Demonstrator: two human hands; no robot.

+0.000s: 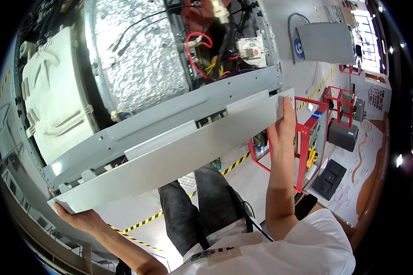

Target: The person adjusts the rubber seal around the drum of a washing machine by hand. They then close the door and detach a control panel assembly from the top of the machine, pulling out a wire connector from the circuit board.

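A long silver-grey panel [179, 153] lies slantwise along the front of an opened appliance, close to its grey metal crossbar [170, 117]. My left hand [80, 221] grips the panel's lower left corner, with the thumb on its face. At the other end my right hand [284, 123] holds the right edge, thumb on the face and the other fingers mostly hidden behind. Behind the panel, light tabs and small dark parts show in the gap before the crossbar. Whether the panel touches the appliance, I cannot tell.
Inside the appliance are a cream plastic housing [55, 91], a foil-covered block [137, 55], red wires [188, 48] and a round white part [252, 50]. To the right stand a red-framed cart [303, 146] and a grey cabinet [326, 43]. Yellow-black tape [142, 223] crosses the floor.
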